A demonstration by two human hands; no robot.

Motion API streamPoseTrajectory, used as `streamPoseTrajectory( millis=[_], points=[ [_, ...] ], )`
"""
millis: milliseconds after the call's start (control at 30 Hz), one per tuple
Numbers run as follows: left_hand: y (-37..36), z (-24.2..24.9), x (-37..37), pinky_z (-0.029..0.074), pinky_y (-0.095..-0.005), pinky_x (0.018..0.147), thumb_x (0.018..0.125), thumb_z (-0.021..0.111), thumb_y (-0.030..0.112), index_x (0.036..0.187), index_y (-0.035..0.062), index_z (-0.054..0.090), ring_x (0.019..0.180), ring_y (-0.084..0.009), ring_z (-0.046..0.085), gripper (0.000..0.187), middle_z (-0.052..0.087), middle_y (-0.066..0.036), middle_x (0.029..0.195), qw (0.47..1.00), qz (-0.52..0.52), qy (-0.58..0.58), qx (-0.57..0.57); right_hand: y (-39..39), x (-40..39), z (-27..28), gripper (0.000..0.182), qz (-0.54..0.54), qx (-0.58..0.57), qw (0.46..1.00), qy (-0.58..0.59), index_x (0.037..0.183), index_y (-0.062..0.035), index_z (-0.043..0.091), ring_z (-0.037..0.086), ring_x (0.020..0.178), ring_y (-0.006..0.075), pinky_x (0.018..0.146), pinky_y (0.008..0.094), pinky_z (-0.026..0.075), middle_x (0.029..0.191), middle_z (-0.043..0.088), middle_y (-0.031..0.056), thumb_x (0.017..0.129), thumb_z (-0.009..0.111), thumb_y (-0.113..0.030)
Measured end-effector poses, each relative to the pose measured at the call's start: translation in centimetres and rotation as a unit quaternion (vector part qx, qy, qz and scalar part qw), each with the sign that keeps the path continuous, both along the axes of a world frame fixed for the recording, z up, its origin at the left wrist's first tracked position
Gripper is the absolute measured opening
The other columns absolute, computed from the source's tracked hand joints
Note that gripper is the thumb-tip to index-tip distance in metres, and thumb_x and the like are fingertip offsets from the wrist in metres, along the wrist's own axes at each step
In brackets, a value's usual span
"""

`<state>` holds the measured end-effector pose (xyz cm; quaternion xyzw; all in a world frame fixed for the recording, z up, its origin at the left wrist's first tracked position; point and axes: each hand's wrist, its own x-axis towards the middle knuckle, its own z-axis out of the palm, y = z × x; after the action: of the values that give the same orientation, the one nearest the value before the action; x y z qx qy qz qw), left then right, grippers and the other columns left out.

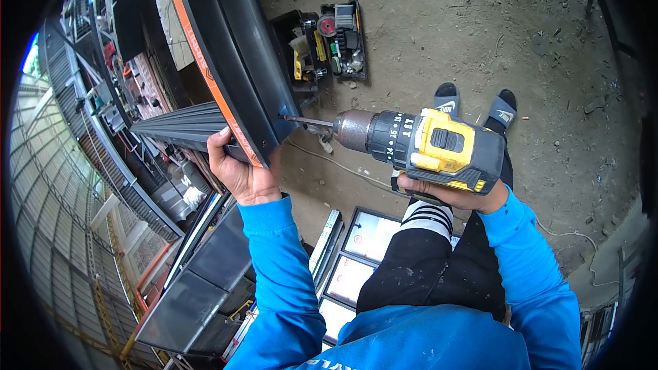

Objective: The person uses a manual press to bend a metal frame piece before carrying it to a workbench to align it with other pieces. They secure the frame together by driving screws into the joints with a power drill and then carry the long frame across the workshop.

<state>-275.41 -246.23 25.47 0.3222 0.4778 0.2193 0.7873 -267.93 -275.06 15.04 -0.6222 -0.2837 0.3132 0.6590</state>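
A yellow and black cordless drill [439, 147] is gripped by its handle in my right hand [473, 195], and my fingers wrap under its body. Its drill bit [308, 120] points left, with the tip at the face of a dark metal profile [240, 34], near that profile's lower end. An orange printed strip [199, 55] runs along the profile's edge. My left hand [247, 168] clasps the profile's lower end, thumb on the orange side, other fingers mostly hidden behind. A small hole [264, 142] shows below the bit. A second dark ribbed profile [185, 127] meets this end from the left.
An open toolbox [353, 41] with discs and small parts lies on the dirt floor [439, 34]. A cable [343, 164] crosses the ground. Framed panels [346, 277] lie beside my legs, and a cluttered bench [147, 82] stands at left.
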Motion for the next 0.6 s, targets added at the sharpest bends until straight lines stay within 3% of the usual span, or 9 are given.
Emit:
streamPoseTrajectory(
  millis=[100,167,300,333,600],
  points=[
    [0.0,-0.1,0.0,0.048,-0.0555,0.096,0.074,0.058,0.010,0.116,-0.0026,0.057,0.103,-0.0326,0.064,0.043,0.066,-0.016,0.109,1.000,-0.003,-0.011,-0.007,0.1,0.1,-0.3,0.029,0.015,0.012,1.000,0.023,0.103,-0.0115,0.072,0.068,0.090,0.0268,0.081,0.0379,0.054,0.100,0.071,0.0076,0.080,0.079,-0.028],
    [-0.3,-0.1,0.3,0.048,-0.0556,0.096,0.074,0.058,0.010,0.116,-0.0025,0.057,0.103,-0.0326,0.064,0.043,0.066,-0.016,0.109,1.000,-0.004,-0.011,-0.002,0.1,1.3,0.0,0.029,0.015,0.013,0.999,-0.030,0.102,-0.0108,0.071,0.067,0.093,0.0278,0.082,0.0380,0.053,0.102,0.070,0.0085,0.080,0.079,-0.028],
    [-0.2,-0.1,0.1,0.048,-0.0558,0.097,0.075,0.058,0.012,0.118,-0.0014,0.057,0.105,-0.0328,0.063,0.045,0.065,-0.015,0.111,1.000,-0.015,-0.015,-0.009,0.2,5.2,0.8,0.034,0.101,0.002,0.993,0.066,0.106,-0.0089,0.069,0.065,0.096,0.0296,0.086,0.0393,0.051,0.106,0.068,0.0092,0.079,0.080,-0.026],
    [-0.3,-0.1,0.3,0.048,-0.0558,0.097,0.075,0.058,0.012,0.118,-0.0014,0.057,0.105,-0.0328,0.063,0.045,0.065,-0.015,0.111,1.000,-0.014,-0.018,-0.009,0.4,5.4,0.1,0.036,0.088,0.036,0.995,-0.011,0.109,-0.0093,0.068,0.065,0.097,0.0294,0.086,0.0388,0.051,0.108,0.068,0.0095,0.079,0.079,-0.025],
    [-1.2,0.1,0.6,0.047,-0.0537,0.098,0.075,0.057,0.016,0.120,-0.0003,0.056,0.105,-0.0317,0.063,0.048,0.065,-0.014,0.114,1.000,-0.011,0.021,0.013,0.3,4.5,-1.1,0.043,0.095,0.037,0.995,-0.016,0.113,-0.0086,0.066,0.062,0.104,0.0322,0.091,0.0411,0.049,0.114,0.066,0.0121,0.073,0.080,-0.017]
  ],
)
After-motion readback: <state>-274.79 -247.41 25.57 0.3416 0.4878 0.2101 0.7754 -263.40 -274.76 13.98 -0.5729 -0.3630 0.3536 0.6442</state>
